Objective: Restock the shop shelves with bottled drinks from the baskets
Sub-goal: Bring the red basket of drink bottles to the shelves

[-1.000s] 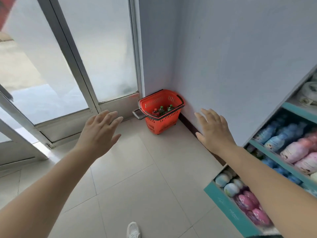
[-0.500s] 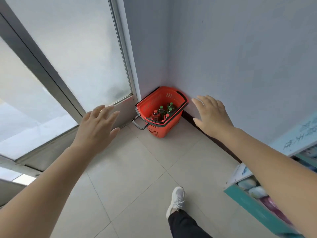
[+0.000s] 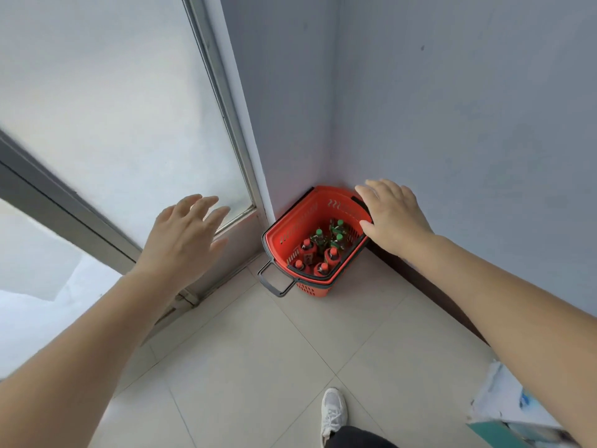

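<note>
a red basket [image 3: 292, 234] with bottles [image 3: 318, 250] sits in the corner. both hands, left [image 3: 184, 236] and right [image 3: 392, 216], reach out. their fingers are spread wide, holding nothing.

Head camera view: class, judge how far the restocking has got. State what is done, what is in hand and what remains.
Done: nothing visible; the red basket in the corner holds several bottles. In hand: nothing gripped; the left hand and right hand are open, reaching toward the basket. Left: lifting out bottles and shelving them; only a shelf corner shows at the lower right.
</note>
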{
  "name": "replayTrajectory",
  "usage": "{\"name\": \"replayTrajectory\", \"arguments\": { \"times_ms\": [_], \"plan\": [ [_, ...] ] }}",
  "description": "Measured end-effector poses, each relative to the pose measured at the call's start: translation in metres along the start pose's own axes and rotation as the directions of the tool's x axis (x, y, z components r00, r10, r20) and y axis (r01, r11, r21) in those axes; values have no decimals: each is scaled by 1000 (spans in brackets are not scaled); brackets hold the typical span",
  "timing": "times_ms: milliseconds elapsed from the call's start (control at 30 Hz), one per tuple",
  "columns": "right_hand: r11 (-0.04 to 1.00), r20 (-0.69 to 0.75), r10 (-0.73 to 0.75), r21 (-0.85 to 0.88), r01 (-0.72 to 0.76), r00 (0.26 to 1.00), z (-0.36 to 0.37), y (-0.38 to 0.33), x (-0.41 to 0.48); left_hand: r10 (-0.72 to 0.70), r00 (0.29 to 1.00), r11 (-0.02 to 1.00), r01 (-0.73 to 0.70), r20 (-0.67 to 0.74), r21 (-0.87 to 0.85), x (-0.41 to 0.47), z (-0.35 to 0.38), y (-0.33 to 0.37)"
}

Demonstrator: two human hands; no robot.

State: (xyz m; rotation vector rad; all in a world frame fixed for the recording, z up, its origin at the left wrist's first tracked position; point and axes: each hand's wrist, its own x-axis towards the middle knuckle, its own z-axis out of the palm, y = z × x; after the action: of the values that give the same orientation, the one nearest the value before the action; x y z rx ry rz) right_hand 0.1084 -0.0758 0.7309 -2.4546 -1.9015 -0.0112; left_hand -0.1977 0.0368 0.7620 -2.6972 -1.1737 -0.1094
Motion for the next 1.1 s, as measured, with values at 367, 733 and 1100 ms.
{"name": "replayTrajectory", "arguments": {
  "times_ms": [367, 733, 1100],
  "plan": [
    [988, 124, 155, -34, -152, 980, 60, 16, 101, 171, 979, 981, -157, 115, -116, 153, 109, -42],
    [895, 217, 423, 51, -443, 880, 245, 18, 171, 285, 908, 948, -220, 306, -231, 275, 330, -40],
    [737, 252, 625, 118, -665, 738, 481, 29, 203, 156, 882, 960, -30, 445, -279, 324, 564, -15]
  ]
}}
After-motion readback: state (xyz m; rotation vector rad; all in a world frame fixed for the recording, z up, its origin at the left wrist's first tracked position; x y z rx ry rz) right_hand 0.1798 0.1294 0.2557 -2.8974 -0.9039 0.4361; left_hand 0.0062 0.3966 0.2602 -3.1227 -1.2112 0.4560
